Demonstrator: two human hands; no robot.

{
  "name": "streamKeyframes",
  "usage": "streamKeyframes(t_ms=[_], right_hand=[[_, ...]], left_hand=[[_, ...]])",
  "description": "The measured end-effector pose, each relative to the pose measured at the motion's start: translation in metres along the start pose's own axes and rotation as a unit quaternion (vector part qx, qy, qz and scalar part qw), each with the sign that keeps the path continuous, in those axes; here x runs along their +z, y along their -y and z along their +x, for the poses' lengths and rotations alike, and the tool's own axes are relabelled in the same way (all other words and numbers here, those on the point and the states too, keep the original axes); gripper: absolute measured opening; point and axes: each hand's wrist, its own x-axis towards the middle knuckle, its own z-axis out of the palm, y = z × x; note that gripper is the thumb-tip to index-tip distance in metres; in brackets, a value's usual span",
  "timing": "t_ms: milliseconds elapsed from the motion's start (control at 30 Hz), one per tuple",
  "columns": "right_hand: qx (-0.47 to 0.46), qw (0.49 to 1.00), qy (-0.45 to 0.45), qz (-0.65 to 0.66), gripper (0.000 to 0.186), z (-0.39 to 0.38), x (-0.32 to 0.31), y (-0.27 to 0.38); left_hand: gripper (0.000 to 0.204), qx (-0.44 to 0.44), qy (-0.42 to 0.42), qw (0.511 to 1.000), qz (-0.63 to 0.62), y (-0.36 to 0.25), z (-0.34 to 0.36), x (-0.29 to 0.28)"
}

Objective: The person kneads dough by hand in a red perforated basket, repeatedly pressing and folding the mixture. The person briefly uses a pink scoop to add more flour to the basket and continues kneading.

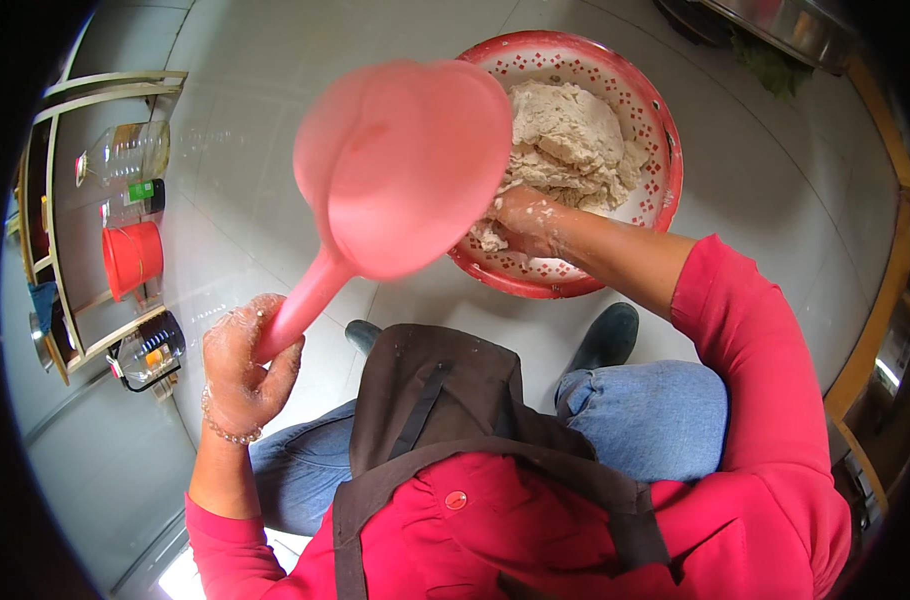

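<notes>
My left hand (245,365), dusted white and wearing a bead bracelet, is closed round the handle of a pink plastic ladle (400,170), whose large scoop hangs over the near left part of a red-rimmed enamel basin (663,200). In the basin lies a big rough mound of pale dough (570,135). My right hand (525,220), also flecked with dough, reaches down into the basin at the mound's near left edge; its fingers are mostly hidden behind the scoop and in the dough.
At left stand a wooden rack (115,78), clear plastic jugs (125,150), a red bucket (132,260) and bottles. A steel bowl (795,30) with green leaves is at top right, beside a wooden frame (890,140). My boots (610,335) rest on the tiled floor (225,150).
</notes>
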Motion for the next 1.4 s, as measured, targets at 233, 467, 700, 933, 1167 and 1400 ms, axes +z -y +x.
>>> streamKeyframes(t_ms=[233, 467, 700, 933, 1167, 1400], right_hand=[[-0.371, 0.691, 0.154, -0.601, 0.025, -0.003, -0.068, -0.012], [-0.276, 0.687, 0.059, -0.669, 0.044, -0.016, -0.065, -0.018], [-0.025, 0.946, 0.153, -0.286, 0.036, 0.012, -0.071, -0.06], [-0.086, 0.749, 0.134, -0.644, 0.032, 0.024, -0.118, -0.061], [-0.164, 0.648, 0.149, -0.729, 0.046, 0.022, -0.118, -0.049], [-0.156, 0.642, 0.093, -0.745, 0.06, 0.011, -0.112, -0.053]], left_hand=[[0.035, -0.068, -0.016, 0.996, -0.051, 0.014, -0.006, 0.0], [0.035, -0.169, -0.063, 0.972, -0.148, 0.023, -0.014, 0.005], [0.053, -0.325, -0.112, 0.897, -0.276, 0.034, -0.028, -0.024], [0.048, -0.166, -0.297, 0.816, -0.468, 0.016, 0.02, -0.099], [0.037, 0.0, -0.407, 0.787, -0.463, -0.011, 0.08, -0.245], [0.03, 0.099, -0.315, 0.775, -0.54, -0.06, 0.192, -0.37]])
